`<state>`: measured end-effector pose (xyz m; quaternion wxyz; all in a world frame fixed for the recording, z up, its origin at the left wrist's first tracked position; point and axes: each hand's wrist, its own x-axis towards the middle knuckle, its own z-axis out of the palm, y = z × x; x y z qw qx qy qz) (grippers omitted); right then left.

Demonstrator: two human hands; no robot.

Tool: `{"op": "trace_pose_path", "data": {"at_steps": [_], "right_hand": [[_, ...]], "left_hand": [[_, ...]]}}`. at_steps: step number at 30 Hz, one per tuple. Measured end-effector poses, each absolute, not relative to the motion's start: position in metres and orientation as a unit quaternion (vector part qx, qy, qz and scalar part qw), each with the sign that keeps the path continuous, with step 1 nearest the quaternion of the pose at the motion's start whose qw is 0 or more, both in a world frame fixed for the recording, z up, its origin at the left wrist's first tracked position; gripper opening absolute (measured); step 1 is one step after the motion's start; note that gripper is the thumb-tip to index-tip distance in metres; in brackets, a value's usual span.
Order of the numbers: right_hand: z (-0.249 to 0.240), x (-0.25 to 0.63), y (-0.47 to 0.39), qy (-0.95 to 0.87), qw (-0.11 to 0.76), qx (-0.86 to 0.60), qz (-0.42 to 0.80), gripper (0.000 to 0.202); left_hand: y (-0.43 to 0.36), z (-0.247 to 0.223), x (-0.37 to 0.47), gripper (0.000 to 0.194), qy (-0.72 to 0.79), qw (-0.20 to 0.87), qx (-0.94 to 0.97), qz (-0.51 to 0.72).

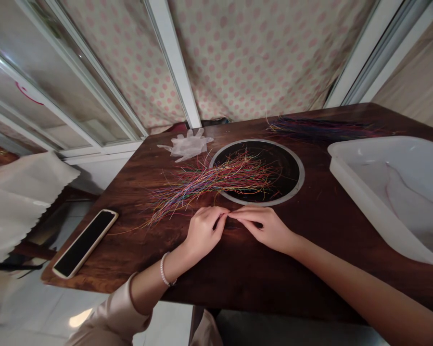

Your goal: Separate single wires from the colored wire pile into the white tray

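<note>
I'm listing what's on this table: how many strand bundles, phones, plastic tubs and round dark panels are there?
Strand bundles: 2, the multicoloured bundle and the darker bundle
Phone: 1
Plastic tub: 1
Round dark panel: 1
Total: 5

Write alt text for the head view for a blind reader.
Bare left hand and bare right hand, each pinching, meet above a dark brown wooden table, near a loose bundle of thin multicoloured strands spread partly over a grey-rimmed round black disc. A translucent white plastic tub stands at right.
</note>
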<state>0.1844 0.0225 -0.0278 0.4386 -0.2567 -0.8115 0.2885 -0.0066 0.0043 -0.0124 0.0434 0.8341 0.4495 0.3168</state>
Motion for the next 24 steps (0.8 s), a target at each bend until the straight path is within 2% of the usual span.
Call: {"op": "trace_pose_path", "data": {"at_steps": [4, 10, 16, 24], "right_hand": [[-0.028, 0.186, 0.024, -0.788, 0.442, -0.293, 0.312, 0.021], [-0.033, 0.190, 0.030, -0.810, 0.416, -0.327, 0.253, 0.010], [-0.037, 0.190, 0.031, -0.805, 0.419, -0.367, 0.204, 0.014], [-0.040, 0.192, 0.033, -0.794, 0.420, -0.402, 0.176, 0.014]], "left_hand": [[0.006, -0.015, -0.008, 0.015, 0.469, 0.072, 0.824, 0.309], [0.006, -0.014, -0.007, 0.014, 0.475, 0.040, 0.835, 0.275], [0.008, -0.014, -0.007, 0.011, 0.484, 0.048, 0.831, 0.269], [0.009, -0.016, -0.009, 0.007, 0.504, 0.011, 0.840, 0.200]]}}
